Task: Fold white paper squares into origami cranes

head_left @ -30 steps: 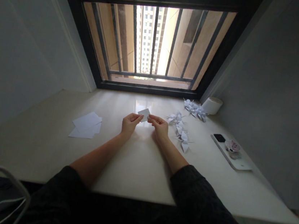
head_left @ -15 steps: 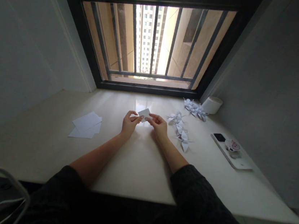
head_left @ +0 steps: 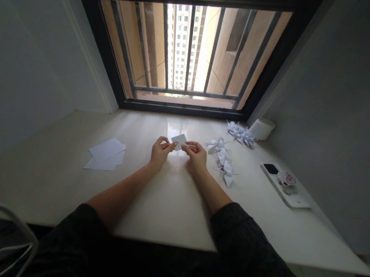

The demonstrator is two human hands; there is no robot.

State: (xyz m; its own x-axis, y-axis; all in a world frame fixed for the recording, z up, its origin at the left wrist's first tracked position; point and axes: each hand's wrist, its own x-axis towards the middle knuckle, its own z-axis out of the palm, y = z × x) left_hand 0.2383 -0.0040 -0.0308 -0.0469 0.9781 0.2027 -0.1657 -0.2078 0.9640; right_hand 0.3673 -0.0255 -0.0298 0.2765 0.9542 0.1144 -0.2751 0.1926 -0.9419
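Between my two hands is a small white piece of paper (head_left: 179,140), held a little above the pale sill. My left hand (head_left: 161,151) pinches its left lower edge between thumb and fingertips. On the other side my right hand (head_left: 198,154) grips the right lower edge the same way. The paper looks flat and squarish; whether it has folds I cannot tell. Just right of my right hand lies a row of folded white paper cranes (head_left: 225,162). Several flat white sheets (head_left: 105,152) overlap to the left of my left hand.
The pale windowsill (head_left: 169,208) runs up to a dark-framed, barred window (head_left: 183,110). More paper cranes (head_left: 240,134) cluster at the back right beside a white roll (head_left: 261,129). A phone (head_left: 286,187) with a round grip lies near the right wall. A white tubular frame (head_left: 4,209) shows lower left.
Both hands hold the paper in nearly the same place, with the fingertips shifting only slightly. The whole view has moved a touch.
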